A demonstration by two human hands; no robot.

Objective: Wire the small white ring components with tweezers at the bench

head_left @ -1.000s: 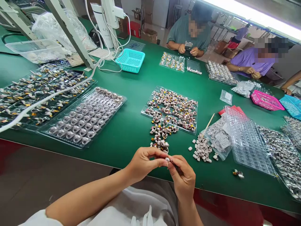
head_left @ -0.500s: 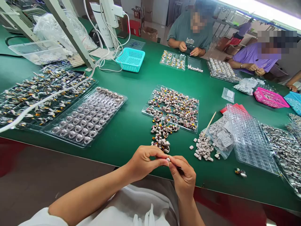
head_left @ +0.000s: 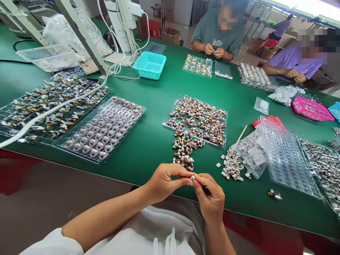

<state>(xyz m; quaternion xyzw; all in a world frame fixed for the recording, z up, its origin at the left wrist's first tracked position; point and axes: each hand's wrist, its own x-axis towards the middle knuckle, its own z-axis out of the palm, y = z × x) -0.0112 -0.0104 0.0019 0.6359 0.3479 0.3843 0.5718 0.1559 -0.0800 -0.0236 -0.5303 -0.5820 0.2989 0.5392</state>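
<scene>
Between the fingertips of both my hands is a small whitish, shiny earbud-like part [head_left: 192,178], mostly covered by the fingers. My left hand [head_left: 170,180] pinches it from the left, thumb and forefinger closed. From the other side my right hand [head_left: 211,194] grips it with thumb and fingers. Just beyond lies a heap of similar parts with yellow and dark red bits [head_left: 184,152], running up to a clear tray [head_left: 224,136] filled with more of them. To the right of my hands is a pile of loose whitish shell pieces [head_left: 233,164].
At left lie a tray of round grey parts [head_left: 91,143] and a fuller tray [head_left: 53,106], crossed by a white cable [head_left: 77,97]. A turquoise basket [head_left: 150,65] stands behind. Rightward are a plastic bag [head_left: 252,156] and a clear tray [head_left: 289,159]. Two people work opposite.
The whole view has shifted slightly. My hands stay together at the small part, which shows a little more and looks slightly turned. The person opposite has brought their hands closer together.
</scene>
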